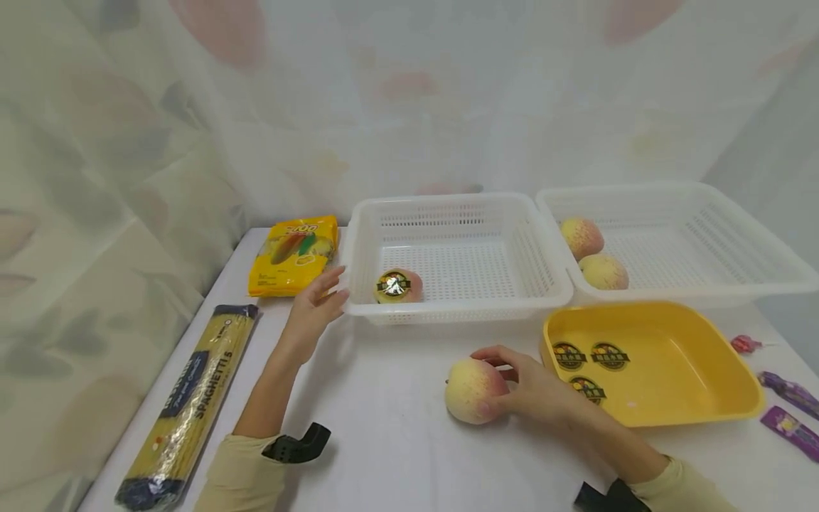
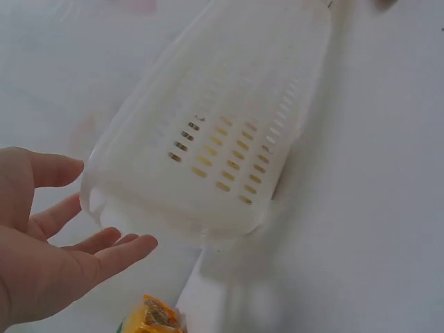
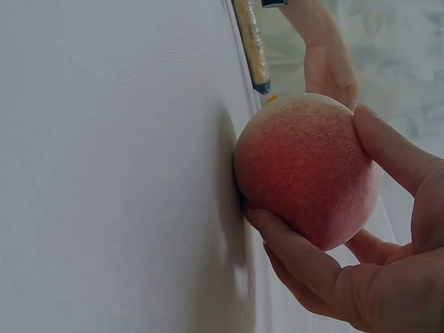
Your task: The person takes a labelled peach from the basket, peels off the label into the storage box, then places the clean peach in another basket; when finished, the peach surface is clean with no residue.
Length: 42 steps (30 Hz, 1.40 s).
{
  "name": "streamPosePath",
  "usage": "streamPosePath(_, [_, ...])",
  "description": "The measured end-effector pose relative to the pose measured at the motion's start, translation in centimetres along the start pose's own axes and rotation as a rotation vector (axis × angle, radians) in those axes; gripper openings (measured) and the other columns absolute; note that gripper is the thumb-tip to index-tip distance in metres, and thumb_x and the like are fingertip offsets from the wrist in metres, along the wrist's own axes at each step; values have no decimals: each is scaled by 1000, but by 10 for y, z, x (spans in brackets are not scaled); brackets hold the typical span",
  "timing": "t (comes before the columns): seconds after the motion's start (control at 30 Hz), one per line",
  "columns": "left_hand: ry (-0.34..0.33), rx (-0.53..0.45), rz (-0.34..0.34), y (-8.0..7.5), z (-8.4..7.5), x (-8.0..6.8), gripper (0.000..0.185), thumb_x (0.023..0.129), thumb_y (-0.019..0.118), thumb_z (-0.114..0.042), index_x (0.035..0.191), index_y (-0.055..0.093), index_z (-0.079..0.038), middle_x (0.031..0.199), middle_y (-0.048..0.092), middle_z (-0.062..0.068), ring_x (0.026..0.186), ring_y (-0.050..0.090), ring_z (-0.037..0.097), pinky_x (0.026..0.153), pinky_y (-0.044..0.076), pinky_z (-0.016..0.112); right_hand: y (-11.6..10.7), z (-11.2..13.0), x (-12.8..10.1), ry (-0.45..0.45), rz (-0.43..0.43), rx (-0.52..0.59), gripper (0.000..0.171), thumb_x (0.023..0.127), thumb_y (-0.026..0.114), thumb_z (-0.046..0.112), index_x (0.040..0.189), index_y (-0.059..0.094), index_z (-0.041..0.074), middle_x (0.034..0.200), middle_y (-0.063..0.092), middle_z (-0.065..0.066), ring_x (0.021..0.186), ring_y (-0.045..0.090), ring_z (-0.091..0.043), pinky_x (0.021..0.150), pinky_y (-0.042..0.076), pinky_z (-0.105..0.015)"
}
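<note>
In the head view, 2 purple sweets [image 1: 790,431] are cut off by the right edge, and some right-hand fingers are hidden behind the held peach [image 1: 470,395]. The print on the stickers [image 1: 610,356] is hard to make out. Whether the peach is lifted from the tabletop [image 1: 390,448] cannot be told.

The peach is clamped between the thumb and fingers of the right hand [image 1: 527,386], in front of the left basket [image 1: 448,311] and left of the yellow tray [image 1: 672,384]. The left hand [image 1: 311,311] is held well apart from it, fingers spread at that basket's left end; contact cannot be confirmed.

Counted are 4 peaches (1 gripped, 1 stickered in the left basket, 2 in the right basket [image 1: 665,242]), 3 stickers in the tray, 1 lollipop [image 1: 744,344], 1 spaghetti pack [image 1: 192,405] and 1 yellow bag [image 1: 296,262].
</note>
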<state>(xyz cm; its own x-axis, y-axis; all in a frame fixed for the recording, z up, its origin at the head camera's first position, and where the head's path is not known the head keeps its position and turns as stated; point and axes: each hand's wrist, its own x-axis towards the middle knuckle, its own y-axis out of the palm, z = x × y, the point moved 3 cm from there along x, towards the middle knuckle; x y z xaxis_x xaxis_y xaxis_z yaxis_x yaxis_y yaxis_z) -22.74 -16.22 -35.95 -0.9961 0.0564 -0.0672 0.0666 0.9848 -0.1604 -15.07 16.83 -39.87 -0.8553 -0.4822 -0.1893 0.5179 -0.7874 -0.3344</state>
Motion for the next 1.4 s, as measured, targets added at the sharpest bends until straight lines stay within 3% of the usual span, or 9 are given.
streamPosePath(0.17, [-47, -94, 29, 5, 7, 5, 50, 99, 51, -11, 147, 37, -14, 154, 19, 13, 131, 35, 30, 102, 40, 41, 0, -3, -1, -9, -6, 23, 65, 75, 82, 20, 132, 50, 12, 131, 51, -7, 117, 49, -33, 97, 43, -48])
streamPosePath(0.33, [-33, -157, 53, 10, 7, 6, 48, 101, 45, -6, 148, 35, -10, 153, 23, 8, 129, 37, 31, 99, 43, 38, 1, -1, -1, -11, -19, 11, 66, 75, 82, 22, 132, 52, 11, 130, 53, -7, 116, 50, -33, 97, 42, -49])
streamPosePath(0.6, [-40, -169, 51, 10, 9, 7, 48, 101, 45, -7, 148, 35, -10, 153, 24, 7, 129, 38, 30, 100, 42, 37, -5, 5, -8, 58, -66, 52, 67, 72, 84, 28, 131, 54, 21, 130, 51, 0, 120, 47, -28, 98, 39, -45])
streamPosePath(0.8, [-46, -176, 56, 10, 8, 6, 48, 101, 44, -7, 148, 35, -11, 153, 23, 7, 129, 38, 30, 99, 43, 34, -21, 23, -23, -4, -96, 96, 68, 71, 85, 25, 131, 53, 20, 129, 54, 0, 116, 51, -26, 99, 41, -39])
streamPosePath(1.0, [-40, -193, 65, 9, 8, 6, 48, 101, 44, -7, 148, 34, -10, 153, 23, 7, 129, 37, 31, 98, 44, 32, -52, 42, -40, -76, -98, 126, 67, 78, 80, 13, 136, 48, 12, 134, 50, -6, 115, 52, -27, 92, 46, -25])
streamPosePath(1.2, [-36, -202, 72, 10, 8, 5, 48, 101, 44, -7, 148, 33, -10, 153, 23, 7, 130, 36, 30, 99, 43, 32, -102, 60, -47, -147, -115, 160, 62, 86, 67, -2, 140, 43, 13, 133, 50, -7, 107, 58, -23, 85, 53, -32])
streamPosePath(1.3, [-36, -207, 74, 10, 9, 4, 48, 102, 44, -7, 148, 33, -9, 153, 23, 8, 130, 36, 31, 100, 42, 35, -129, 66, -46, -123, -163, 120, 61, 88, 64, -2, 141, 41, 18, 132, 51, -4, 107, 58, -19, 83, 53, -31])
streamPosePath(1.4, [-31, -210, 78, 10, 9, 2, 48, 101, 44, -8, 149, 32, -9, 153, 22, 8, 131, 35, 33, 100, 42, 35, -156, 71, -43, -93, -235, 3, 60, 91, 63, 4, 143, 38, 20, 131, 51, -3, 108, 57, -17, 84, 52, -26])
